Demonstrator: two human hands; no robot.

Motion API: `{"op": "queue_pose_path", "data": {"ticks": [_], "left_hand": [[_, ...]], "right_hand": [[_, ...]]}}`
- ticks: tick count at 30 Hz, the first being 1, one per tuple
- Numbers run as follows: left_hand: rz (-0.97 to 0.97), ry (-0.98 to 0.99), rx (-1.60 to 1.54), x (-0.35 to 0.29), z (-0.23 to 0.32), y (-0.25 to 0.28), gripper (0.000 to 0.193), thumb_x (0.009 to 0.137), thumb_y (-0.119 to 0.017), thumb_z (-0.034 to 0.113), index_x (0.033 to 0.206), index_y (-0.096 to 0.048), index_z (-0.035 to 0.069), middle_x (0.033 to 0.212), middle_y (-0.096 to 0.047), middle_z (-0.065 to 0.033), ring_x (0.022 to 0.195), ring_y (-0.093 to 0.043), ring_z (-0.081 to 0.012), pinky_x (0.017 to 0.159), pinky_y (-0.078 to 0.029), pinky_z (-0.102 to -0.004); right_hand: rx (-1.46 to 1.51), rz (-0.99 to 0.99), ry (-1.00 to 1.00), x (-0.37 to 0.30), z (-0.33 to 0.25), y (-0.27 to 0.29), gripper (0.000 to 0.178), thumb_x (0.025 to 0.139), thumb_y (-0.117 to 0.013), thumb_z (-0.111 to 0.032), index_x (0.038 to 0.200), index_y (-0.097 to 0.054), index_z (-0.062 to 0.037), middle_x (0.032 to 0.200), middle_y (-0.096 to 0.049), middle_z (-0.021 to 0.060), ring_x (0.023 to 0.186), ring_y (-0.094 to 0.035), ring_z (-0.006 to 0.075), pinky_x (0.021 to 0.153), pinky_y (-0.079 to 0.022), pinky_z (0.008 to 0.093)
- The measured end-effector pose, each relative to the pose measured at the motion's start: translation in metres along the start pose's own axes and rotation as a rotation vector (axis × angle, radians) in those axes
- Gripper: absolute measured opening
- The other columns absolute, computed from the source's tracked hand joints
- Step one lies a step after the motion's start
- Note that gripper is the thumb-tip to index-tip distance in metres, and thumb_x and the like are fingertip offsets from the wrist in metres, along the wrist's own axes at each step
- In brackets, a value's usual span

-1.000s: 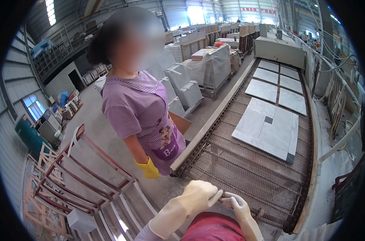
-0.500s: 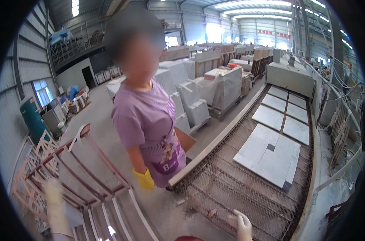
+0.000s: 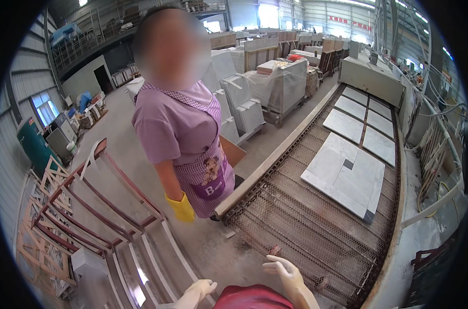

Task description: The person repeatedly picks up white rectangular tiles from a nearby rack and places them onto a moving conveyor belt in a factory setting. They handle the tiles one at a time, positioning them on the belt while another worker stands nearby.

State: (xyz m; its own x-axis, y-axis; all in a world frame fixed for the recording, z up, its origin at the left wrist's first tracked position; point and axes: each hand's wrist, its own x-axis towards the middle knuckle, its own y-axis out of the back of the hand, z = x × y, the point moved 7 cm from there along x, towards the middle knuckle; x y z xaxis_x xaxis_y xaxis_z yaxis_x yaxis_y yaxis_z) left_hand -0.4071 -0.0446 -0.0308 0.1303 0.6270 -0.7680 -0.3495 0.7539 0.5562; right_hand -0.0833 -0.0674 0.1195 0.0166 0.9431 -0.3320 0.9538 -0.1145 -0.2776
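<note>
Low in the middle, my left hand [image 3: 202, 287] wears a pale glove and is near the metal rack; its fingers reach toward the right, and nothing shows in them. My right hand [image 3: 284, 272], gloved the same way, is raised beside the near end of the mesh conveyor [image 3: 295, 221]. Its fingers are stretched out and hold nothing. Farther up the conveyor lies a group of white-grey stone slabs [image 3: 331, 170] fitted together, with small dark grey pieces set in. Several separate slabs [image 3: 342, 126] lie beyond it.
A person [image 3: 180, 134] in a purple shirt, checked apron and yellow glove stands left of the conveyor. A reddish-brown metal rack [image 3: 126, 237] stands at the lower left, with wooden frames [image 3: 43, 247] beside it. Wrapped slab stacks [image 3: 280, 90] stand behind. Pipes [image 3: 434, 201] run along the right.
My left hand has come from over the rack at the far left to the lower middle. My right hand has shifted left and slightly up. The view has tilted down.
</note>
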Motion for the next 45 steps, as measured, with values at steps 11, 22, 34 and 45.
{"op": "queue_pose_path", "data": {"ticks": [11, 22, 34, 45], "left_hand": [[-0.168, -0.002, 0.025, 0.061, -0.042, -0.053, 0.043, 0.084, -0.047, 0.042, 0.08, -0.073, 0.008, 0.085, -0.072, -0.0122, 0.089, -0.068, -0.029, 0.083, -0.051, -0.0406], [-0.138, 0.021, -0.004, 0.048, -0.02, -0.043, 0.045, 0.09, -0.047, 0.046, 0.096, -0.072, 0.008, 0.095, -0.074, -0.0091, 0.094, -0.068, -0.025, 0.087, -0.05, -0.0371], [-0.124, 0.065, 0.022, 0.053, -0.05, -0.067, 0.048, 0.086, -0.047, 0.047, 0.095, -0.072, 0.007, 0.098, -0.072, -0.0137, 0.099, -0.067, -0.0287, 0.09, -0.049, -0.0399], [-0.106, 0.041, 0.081, 0.04, -0.023, -0.066, 0.048, 0.086, -0.047, 0.045, 0.102, -0.07, 0.006, 0.102, -0.071, -0.0165, 0.104, -0.066, -0.0306, 0.093, -0.049, -0.0393]], "right_hand": [[0.016, 0.228, 0.067, -0.018, 0.005, 0.034, 0.037, 0.103, -0.039, -0.018, 0.131, -0.054, 0.0007, 0.112, -0.067, 0.0199, 0.103, -0.066, 0.0281, 0.096, -0.05, 0.038], [-0.003, 0.152, 0.057, -0.006, 0.003, 0.013, 0.037, 0.103, -0.04, -0.018, 0.132, -0.053, 0.0003, 0.113, -0.067, 0.0207, 0.104, -0.065, 0.0278, 0.097, -0.049, 0.0379], [-0.025, 0.048, 0.042, 0.004, 0.011, 0.001, 0.037, 0.103, -0.04, -0.019, 0.134, -0.053, -0.0019, 0.116, -0.067, 0.0159, 0.106, -0.064, 0.0247, 0.098, -0.047, 0.0352], [-0.044, 0.082, 0.034, -0.01, 0.016, 0.01, 0.037, 0.103, -0.039, -0.018, 0.134, -0.052, -0.0009, 0.116, -0.067, 0.0173, 0.107, -0.064, 0.0259, 0.098, -0.047, 0.036]]}}
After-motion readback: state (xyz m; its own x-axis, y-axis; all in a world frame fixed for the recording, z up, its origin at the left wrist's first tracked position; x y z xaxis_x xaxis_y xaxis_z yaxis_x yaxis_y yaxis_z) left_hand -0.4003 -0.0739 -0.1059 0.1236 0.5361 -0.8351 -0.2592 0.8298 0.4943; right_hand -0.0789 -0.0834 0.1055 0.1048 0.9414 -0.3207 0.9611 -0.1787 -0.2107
